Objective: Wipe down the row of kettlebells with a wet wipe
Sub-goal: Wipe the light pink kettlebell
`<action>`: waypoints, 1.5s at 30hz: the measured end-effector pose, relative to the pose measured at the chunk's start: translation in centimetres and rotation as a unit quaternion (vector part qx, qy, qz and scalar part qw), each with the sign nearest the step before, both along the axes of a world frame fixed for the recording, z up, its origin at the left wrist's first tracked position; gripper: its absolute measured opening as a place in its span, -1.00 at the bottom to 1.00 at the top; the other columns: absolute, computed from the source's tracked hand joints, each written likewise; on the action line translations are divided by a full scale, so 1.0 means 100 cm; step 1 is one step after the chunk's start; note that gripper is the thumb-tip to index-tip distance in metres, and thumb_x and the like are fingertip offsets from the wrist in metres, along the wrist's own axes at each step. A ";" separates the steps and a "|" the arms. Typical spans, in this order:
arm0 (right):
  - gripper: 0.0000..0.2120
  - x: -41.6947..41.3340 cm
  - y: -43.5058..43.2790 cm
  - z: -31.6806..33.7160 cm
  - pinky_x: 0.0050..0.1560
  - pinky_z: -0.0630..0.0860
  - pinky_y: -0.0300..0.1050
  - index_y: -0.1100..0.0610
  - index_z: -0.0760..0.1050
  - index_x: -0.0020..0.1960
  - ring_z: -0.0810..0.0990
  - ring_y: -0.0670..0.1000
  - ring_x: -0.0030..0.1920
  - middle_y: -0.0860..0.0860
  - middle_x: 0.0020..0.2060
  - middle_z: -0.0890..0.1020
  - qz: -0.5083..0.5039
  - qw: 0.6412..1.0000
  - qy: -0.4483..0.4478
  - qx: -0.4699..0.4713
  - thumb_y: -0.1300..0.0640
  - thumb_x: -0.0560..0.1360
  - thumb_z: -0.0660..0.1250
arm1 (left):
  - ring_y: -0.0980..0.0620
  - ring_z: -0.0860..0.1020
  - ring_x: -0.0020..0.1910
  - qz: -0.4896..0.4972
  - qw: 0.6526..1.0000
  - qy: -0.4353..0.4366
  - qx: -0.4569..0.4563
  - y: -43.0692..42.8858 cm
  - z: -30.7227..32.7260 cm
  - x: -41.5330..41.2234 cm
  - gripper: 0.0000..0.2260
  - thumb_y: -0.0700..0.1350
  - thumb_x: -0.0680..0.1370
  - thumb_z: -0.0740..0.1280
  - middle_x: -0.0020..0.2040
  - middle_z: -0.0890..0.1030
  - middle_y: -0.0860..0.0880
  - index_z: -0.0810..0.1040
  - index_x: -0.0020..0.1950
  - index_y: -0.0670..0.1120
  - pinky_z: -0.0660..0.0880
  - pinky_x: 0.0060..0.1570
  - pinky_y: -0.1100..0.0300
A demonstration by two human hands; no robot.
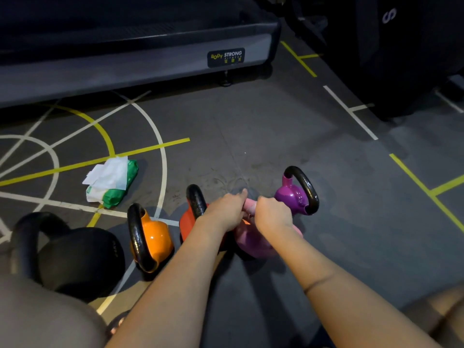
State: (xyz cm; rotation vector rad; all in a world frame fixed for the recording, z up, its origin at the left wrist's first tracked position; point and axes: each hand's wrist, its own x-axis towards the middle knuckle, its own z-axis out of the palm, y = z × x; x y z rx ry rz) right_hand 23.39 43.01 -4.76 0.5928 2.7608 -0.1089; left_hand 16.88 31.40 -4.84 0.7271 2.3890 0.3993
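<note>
1. Pink kettlebell [251,243], fourth in the row on the floor [251,136], is gripped by its handle. The right hand [272,216] is curled in a fist round it, and the left hand [226,212] wraps over it just beside, one finger pointing forward.
2. A pale pink strip shows between the two hands; whether it is handle or wipe cannot be told.
3. The purple kettlebell [292,197] stands just right of the hands. The red kettlebell [187,222], orange kettlebell [153,237] and large black kettlebell [75,257] run towards the floor's near left corner.
4. The green-and-white wipe pack [110,182], white sheets loose on top, lies apart from the row near the left edge, across a yellow line [155,146].
5. The treadmill [125,64] along the far edge carries a plate [226,57] reading "BODY STRONG"; the smaller print beneath is too blurred to read. The dark machine [401,59] in the far right corner shows a white "S".
</note>
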 end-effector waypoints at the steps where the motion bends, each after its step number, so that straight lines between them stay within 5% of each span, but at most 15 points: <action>1: -0.78 -0.003 0.000 0.000 -0.05 0.51 -0.01 0.12 0.50 0.17 0.64 0.19 0.08 0.09 0.06 0.65 0.001 1.000 -0.003 -0.018 0.12 0.54 0.29 | -0.27 0.46 0.36 -0.013 0.999 0.038 -0.019 0.000 0.001 0.000 -0.44 -0.10 0.66 0.24 0.40 0.48 -0.23 0.14 0.64 0.03 0.42 0.26 -0.07; 5: -0.74 0.010 0.012 -0.006 -0.19 0.41 -0.02 0.11 0.41 0.17 0.66 0.22 0.01 0.08 0.03 0.66 0.064 0.998 0.028 -0.002 0.03 0.54 0.28 | -0.26 0.57 0.20 -0.019 0.994 0.106 -0.016 -0.002 0.005 0.006 -0.73 -0.08 0.62 0.25 0.20 0.61 -0.16 0.48 0.32 0.03 0.47 0.07 -0.01; 8: -0.76 0.037 0.028 -0.008 -0.21 0.43 -0.02 0.08 0.35 0.14 0.67 0.19 -0.04 0.03 -0.01 0.65 0.079 0.996 0.043 0.003 0.01 0.54 0.25 | -0.23 0.57 0.19 -0.018 0.994 0.103 -0.011 0.000 0.006 0.006 -0.80 -0.08 0.59 0.29 0.18 0.62 -0.12 0.56 0.20 0.03 0.46 0.07 0.02; 12: -0.80 0.059 0.049 -0.003 -0.14 0.50 0.00 0.02 0.31 0.02 0.67 0.19 -0.04 0.04 -0.05 0.65 0.049 0.998 0.001 -0.034 -0.05 0.53 0.28 | -0.20 0.55 0.23 -0.016 0.994 0.105 0.008 -0.003 0.004 0.006 -0.74 -0.09 0.56 0.37 0.20 0.62 -0.11 0.57 0.25 0.03 0.48 0.15 0.01; 17: -0.77 0.026 0.020 0.000 -0.09 0.51 -0.02 0.10 0.47 0.16 0.66 0.19 0.03 0.08 0.03 0.66 0.040 0.999 -0.011 -0.002 0.07 0.53 0.28 | -0.21 0.52 0.28 -0.031 0.993 0.111 -0.004 -0.012 -0.007 0.004 -0.61 -0.06 0.59 0.36 0.24 0.61 -0.13 0.46 0.43 0.01 0.45 0.20 -0.02; 22: -0.78 -0.020 -0.016 0.000 0.03 0.51 -0.04 0.12 0.54 0.18 0.62 0.17 0.18 0.09 0.15 0.64 0.060 0.998 -0.026 0.005 0.16 0.56 0.24 | -0.20 0.36 0.47 -0.083 0.987 0.129 -0.050 -0.016 0.004 -0.016 -0.41 -0.27 0.62 0.18 0.34 0.55 -0.22 0.17 0.64 0.01 0.02 0.55 -0.04; 26: -0.75 -0.033 -0.026 -0.002 0.02 0.50 -0.07 0.09 0.58 0.18 0.62 0.15 0.19 0.08 0.16 0.64 0.063 0.997 -0.044 0.003 0.15 0.52 0.30 | -0.05 0.62 0.07 -0.072 0.975 0.207 -0.028 -0.032 -0.004 -0.012 -0.67 -0.13 0.60 0.17 -0.01 0.71 -0.02 0.55 0.32 0.05 -0.28 0.59 -0.03; 28: -0.73 -0.026 -0.023 -0.003 0.01 0.50 -0.05 0.10 0.53 0.20 0.63 0.16 0.17 0.08 0.14 0.64 0.069 0.997 -0.032 0.009 0.17 0.50 0.31 | -0.01 0.63 -0.04 -0.069 0.971 0.227 -0.031 -0.035 -0.008 -0.006 -0.75 -0.03 0.61 0.14 -0.15 0.69 0.02 0.60 0.12 0.07 -0.21 0.60 -0.02; 32: -0.76 0.003 -0.008 -0.008 -0.18 0.38 -0.02 0.09 0.35 0.20 0.66 0.17 0.04 0.03 0.08 0.61 0.090 0.996 0.018 0.009 0.12 0.55 0.24 | 0.00 0.61 0.08 -0.072 0.974 0.215 -0.014 -0.034 -0.009 -0.008 -0.75 0.00 0.61 0.18 -0.02 0.71 0.03 0.63 0.15 0.13 0.17 0.37 0.12; 36: -0.72 0.018 0.014 -0.008 -0.23 0.39 -0.05 0.06 0.37 0.16 0.67 0.18 -0.03 0.02 -0.01 0.65 0.042 0.999 -0.004 0.000 -0.06 0.55 0.29 | 0.01 0.59 0.12 -0.092 0.973 0.213 -0.008 -0.032 -0.012 -0.012 -0.73 0.03 0.63 0.19 0.08 0.70 0.07 0.62 0.23 0.18 0.23 0.24 0.11; 39: -0.71 0.004 0.006 -0.006 -0.18 0.44 -0.04 0.09 0.44 0.21 0.66 0.15 0.02 0.04 0.03 0.64 0.025 0.999 -0.027 0.009 0.01 0.54 0.33 | -0.01 0.60 0.11 -0.097 0.970 0.222 -0.016 -0.031 -0.013 -0.012 -0.74 0.00 0.63 0.19 0.07 0.70 0.05 0.61 0.24 0.15 0.28 0.20 0.09; 45: -0.71 -0.029 -0.030 0.000 0.04 0.52 0.00 0.18 0.46 0.26 0.60 0.19 0.23 0.11 0.20 0.62 0.049 0.998 -0.041 0.007 0.20 0.54 0.24 | -0.05 0.60 0.02 -0.091 0.970 0.220 -0.046 -0.033 -0.007 -0.011 -0.87 -0.06 0.59 0.22 -0.05 0.69 0.00 0.52 -0.12 0.08 0.29 0.15 0.08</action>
